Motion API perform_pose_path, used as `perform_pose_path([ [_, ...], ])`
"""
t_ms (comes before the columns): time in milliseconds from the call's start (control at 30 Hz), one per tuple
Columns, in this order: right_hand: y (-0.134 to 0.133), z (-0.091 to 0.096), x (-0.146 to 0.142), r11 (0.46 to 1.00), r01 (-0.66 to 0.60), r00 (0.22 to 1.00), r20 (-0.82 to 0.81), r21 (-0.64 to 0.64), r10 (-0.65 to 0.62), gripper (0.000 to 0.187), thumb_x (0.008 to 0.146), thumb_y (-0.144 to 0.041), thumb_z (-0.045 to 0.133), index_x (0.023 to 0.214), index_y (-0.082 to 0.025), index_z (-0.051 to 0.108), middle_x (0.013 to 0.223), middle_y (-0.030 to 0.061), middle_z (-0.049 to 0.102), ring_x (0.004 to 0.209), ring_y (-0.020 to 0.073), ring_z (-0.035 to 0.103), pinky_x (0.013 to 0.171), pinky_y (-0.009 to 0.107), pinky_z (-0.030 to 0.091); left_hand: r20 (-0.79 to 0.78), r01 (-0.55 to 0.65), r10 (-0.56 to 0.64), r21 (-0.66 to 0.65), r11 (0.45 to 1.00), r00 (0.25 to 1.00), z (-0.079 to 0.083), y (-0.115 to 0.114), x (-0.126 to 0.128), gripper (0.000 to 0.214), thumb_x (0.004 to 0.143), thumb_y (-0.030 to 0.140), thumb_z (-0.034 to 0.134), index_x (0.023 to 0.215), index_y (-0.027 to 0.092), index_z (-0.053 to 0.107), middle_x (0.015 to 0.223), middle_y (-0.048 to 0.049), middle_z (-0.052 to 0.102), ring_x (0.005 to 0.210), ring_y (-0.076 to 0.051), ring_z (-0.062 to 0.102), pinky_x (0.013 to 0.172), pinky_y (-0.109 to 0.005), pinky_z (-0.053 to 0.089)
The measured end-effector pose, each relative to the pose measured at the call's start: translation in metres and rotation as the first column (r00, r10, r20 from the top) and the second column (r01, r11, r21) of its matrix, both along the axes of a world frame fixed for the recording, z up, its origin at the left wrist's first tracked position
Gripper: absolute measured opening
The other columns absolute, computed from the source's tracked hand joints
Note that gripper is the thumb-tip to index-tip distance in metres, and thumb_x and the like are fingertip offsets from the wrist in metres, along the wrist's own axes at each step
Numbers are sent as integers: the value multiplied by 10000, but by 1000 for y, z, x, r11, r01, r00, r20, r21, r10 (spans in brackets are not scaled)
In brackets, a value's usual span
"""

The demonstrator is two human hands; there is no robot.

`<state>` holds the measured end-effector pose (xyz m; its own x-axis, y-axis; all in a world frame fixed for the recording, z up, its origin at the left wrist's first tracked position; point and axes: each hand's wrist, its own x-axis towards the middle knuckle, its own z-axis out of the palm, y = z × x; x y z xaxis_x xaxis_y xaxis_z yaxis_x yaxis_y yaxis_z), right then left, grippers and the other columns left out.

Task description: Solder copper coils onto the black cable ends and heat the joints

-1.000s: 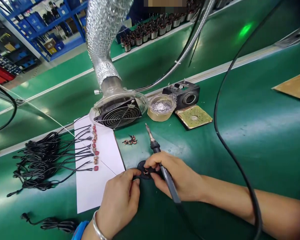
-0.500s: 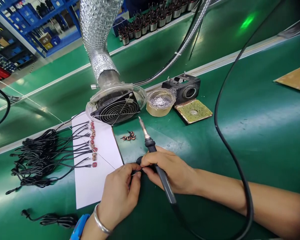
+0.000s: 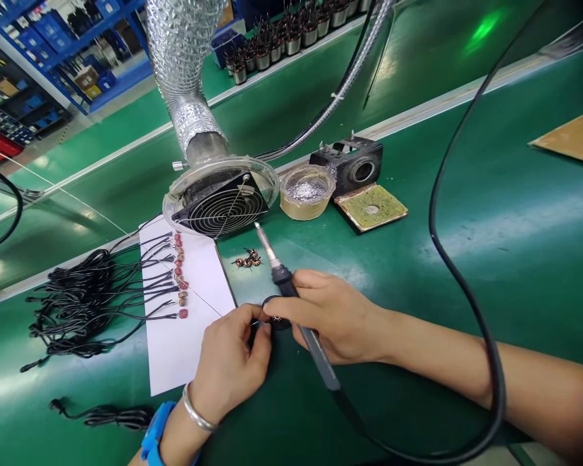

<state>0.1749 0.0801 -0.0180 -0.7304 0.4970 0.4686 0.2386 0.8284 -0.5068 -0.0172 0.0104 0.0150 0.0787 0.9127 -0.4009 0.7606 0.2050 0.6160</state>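
"While the right hand [image 3: 337, 317] is gripping the soldering iron [image 3: 282, 275], what is the left hand [image 3: 233, 362] doing?"

"Its fingers are pinching thin wire [image 3: 204, 301]; the black disc [image 3: 282, 325] is sitting between the 2 hands."

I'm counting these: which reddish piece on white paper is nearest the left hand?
The small red piece at the row's near end; others lie farther from the left hand.

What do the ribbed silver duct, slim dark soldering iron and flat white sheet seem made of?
Ribbed silver duct: probably metal foil, crinkled, shiny. Slim dark soldering iron: handle likely plastic, dull; barrel metal, glinting. Flat white sheet: paper or card, smooth and matt; unclear which.
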Motion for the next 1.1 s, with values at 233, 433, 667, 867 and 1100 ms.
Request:
perform_pose_path([
  [233, 1, 2, 5, 987, 37, 999, 30, -155, -32, 438, 728, -100, 506, 1156, -194, 501, 785, 19, 579, 730, 178, 409, 623, 274, 345, 73, -73, 76, -43, 996, 994, -4, 7, -5, 258, 959, 400, 441, 870, 220, 602, 558, 61, 422, 511, -114, 401, 520, -247, 275],
  [433, -5, -14, 2, 920, -5, 999, -46, -392, -14, 431, 723, -62, 536, 1132, -182, 474, 879, 18, 634, 764, 152, 473, 686, 261, 435, 117, -86, 94, -73, 994, 989, -1, 20, 2, 361, 950, 497, 450, 768, 207, 564, 509, 67, 388, 482, -101, 357, 494, -234, 242],
  [667, -1, -13, -3, 879, -56, 993, -119, -474, -1, 384, 767, -53, 531, 1124, -183, 473, 848, 11, 619, 819, 140, 528, 713, 239, 470, 228, -93, 124, -139, 986, 966, -11, 12, -5, 269, 949, 414, 477, 812, 207, 582, 560, 63, 421, 506, -88, 337, 495, -219, 235],
  [867, 0, -13, 4, 873, -18, 995, -90, -487, -30, 427, 744, -70, 603, 1128, -194, 465, 896, 17, 631, 864, 148, 549, 743, 255, 484, 200, -134, 168, -172, 976, 965, -6, 6, -7, 369, 934, 523, 485, 809, 196, 603, 548, 64, 373, 499, -87, 311, 486, -233, 222],
  [1100, -16, -13, 4, 886, 65, 979, -142, -460, -146, 405, 774, -42, 560, 1117, -218, 437, 834, -22, 631, 812, 120, 578, 751, 237, 485, 180, -131, 174, -226, 965, 968, 0, 2, 2, 498, 880, 633, 518, 712, 182, 648, 531, 54, 343, 509, -89, 266, 480, -255, 191],
])
